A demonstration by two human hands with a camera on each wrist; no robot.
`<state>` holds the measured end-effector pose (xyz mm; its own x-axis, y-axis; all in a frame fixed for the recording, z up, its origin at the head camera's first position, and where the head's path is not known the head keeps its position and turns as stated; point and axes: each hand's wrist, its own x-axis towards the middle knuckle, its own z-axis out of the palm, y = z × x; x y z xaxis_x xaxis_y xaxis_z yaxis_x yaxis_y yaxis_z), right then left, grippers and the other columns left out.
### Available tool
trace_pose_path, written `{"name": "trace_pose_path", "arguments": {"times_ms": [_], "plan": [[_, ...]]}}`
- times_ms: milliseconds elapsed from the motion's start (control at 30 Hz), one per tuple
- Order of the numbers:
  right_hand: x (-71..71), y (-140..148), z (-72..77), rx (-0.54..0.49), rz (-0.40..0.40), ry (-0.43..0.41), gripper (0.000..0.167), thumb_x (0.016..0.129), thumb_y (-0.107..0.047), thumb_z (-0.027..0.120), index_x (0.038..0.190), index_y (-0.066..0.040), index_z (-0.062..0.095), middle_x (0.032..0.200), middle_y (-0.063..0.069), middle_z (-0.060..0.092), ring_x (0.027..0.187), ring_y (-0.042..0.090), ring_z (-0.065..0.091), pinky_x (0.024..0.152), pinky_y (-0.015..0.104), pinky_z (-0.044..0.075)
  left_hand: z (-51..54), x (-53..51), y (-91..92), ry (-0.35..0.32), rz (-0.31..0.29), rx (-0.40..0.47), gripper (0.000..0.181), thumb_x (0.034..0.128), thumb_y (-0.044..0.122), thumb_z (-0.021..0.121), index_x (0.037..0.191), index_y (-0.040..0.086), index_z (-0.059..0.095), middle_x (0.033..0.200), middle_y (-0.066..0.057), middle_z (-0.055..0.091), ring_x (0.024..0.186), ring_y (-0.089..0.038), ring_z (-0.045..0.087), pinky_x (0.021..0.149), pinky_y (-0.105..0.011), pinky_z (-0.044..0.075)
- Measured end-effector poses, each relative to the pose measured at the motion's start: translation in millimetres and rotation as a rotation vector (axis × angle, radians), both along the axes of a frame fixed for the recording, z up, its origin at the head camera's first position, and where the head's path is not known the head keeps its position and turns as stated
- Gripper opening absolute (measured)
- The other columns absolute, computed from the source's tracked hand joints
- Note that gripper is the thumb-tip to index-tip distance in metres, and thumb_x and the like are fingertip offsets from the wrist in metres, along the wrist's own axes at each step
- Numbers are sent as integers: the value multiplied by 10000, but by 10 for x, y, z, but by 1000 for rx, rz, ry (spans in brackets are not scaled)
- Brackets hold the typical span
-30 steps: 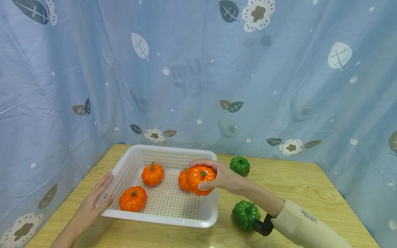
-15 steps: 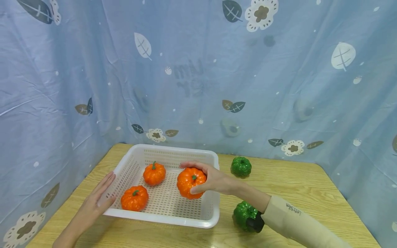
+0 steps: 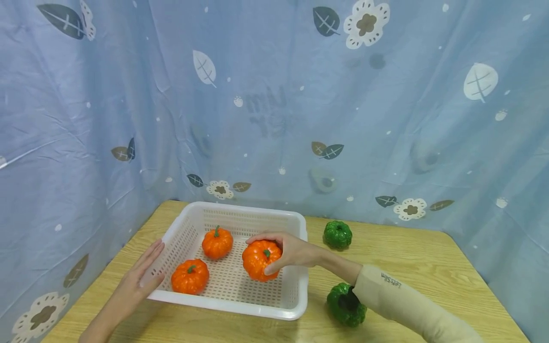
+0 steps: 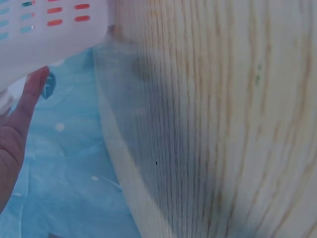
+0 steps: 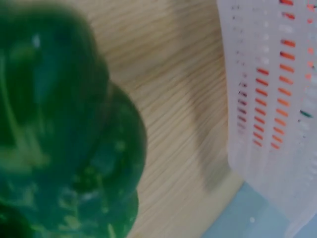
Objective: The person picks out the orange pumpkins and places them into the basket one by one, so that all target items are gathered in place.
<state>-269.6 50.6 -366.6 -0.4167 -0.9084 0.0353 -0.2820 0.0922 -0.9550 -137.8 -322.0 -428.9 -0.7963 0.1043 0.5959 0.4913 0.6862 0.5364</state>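
In the head view, a white plastic basket [image 3: 231, 308] stands on the table. My right hand [image 3: 296, 250] grips an orange toy pumpkin [image 3: 259, 261] with a green stem, thumb on the near side and fingers over the far side, over the right half of the basket. Two more orange pumpkins lie in the left half, a rear pumpkin [image 3: 217, 244] and a front pumpkin [image 3: 190, 277]. Whatever lies beneath the held pumpkin is hidden. My left hand [image 3: 135, 283] rests against the basket's left side with fingers straight. The left wrist view catches part of that hand beside the basket wall.
Right of the basket, a green pumpkin [image 3: 337, 235] sits toward the back. A nearer green pumpkin [image 3: 343, 309] lies by the right forearm, partly covered by a black wrist piece, and looms large in the right wrist view. A blue patterned curtain [image 3: 274, 119] hangs behind the wooden table.
My right hand has moved left and slightly lower with its pumpkin. Another orange pumpkin, seen behind it a second ago, is now out of sight. The left hand stays at the basket.
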Motion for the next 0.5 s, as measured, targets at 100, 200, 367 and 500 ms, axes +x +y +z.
{"name": "trace_pose_path", "arguments": {"times_ms": [100,200,367,500], "plan": [[-61,-8,-28,27,32,18,689,799,-146,775,1414,-132,463,1353,25,491,1163,191,528,932,354,487,5,3,-2,-3,7,-2,637,801,-44,667,1395,-43,438,1511,235,227,1342,114,175,996,-20,126],[-122,-24,-51,56,58,25,700,798,-134,771,1420,-111,451,1347,17,498,1163,184,529,934,348,485,8,5,-7,-2,12,-4,638,798,-44,671,1393,-43,442,1508,241,229,1338,118,177,994,-18,129],[-194,-51,-52,84,84,33,691,802,-112,770,1414,-80,452,1346,-5,507,1161,169,534,947,336,477,12,5,-6,-14,9,-1,642,804,-39,670,1402,-38,434,1510,238,227,1342,114,173,990,-14,132],[-230,-77,-51,95,97,31,670,804,-75,761,1405,-69,463,1342,-15,516,1159,161,536,961,332,469,15,6,4,-27,6,1,646,810,-36,665,1410,-31,425,1516,225,228,1341,116,168,983,-11,135]]}}
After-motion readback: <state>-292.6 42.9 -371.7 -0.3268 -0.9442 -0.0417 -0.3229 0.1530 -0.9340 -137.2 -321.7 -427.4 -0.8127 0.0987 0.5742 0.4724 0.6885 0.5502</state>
